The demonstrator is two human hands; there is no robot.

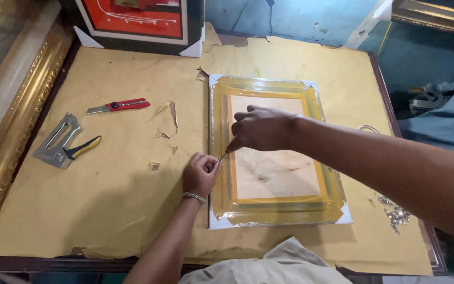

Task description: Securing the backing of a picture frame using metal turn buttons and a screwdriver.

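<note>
A picture frame [274,210] wrapped in clear yellowish plastic lies face down on the brown-paper table top, its pale wooden backing [277,168] showing and white card corners on it. My left hand [200,173], with a metal bracelet at the wrist, rests at the frame's left edge with fingers closed, pinching a small thin item. My right hand [261,129] reaches across from the right over the backing, fingers pinched on a thin metal piece that meets the left hand's fingertips at the left edge. What the small item is cannot be made out.
A red utility knife [119,105] and a staple gun with a yellow-black handle [64,142] lie at left. A red-and-black framed picture [143,23] stands at the back. Small metal fittings [395,213] are scattered at right. A gilded frame moulding [6,121] runs along the left side.
</note>
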